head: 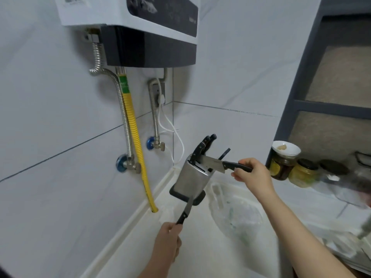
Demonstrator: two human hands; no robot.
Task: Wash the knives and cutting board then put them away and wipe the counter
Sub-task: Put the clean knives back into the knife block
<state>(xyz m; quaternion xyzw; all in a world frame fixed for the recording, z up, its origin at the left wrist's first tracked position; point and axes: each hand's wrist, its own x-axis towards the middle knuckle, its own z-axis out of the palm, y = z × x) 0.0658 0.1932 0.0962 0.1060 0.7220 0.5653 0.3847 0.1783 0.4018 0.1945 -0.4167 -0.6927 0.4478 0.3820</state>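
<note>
A steel knife block [190,178] on a dark base stands in the counter's back corner, with several black knife handles [204,146] sticking out of its top. My right hand [252,174] grips the black handle of a wide-bladed knife [212,164]; its blade tip is at the block's top slots. My left hand [167,240] holds a small black-handled knife [185,210] pointing up toward the block's base. No cutting board is in view.
The white counter [140,247] meets tiled walls. A clear plastic bag [236,213] lies right of the block. Jars [283,165] and a small white dish stand at the right under a grey shelf frame. A water heater [148,33] with a yellow hose [136,137] hangs above.
</note>
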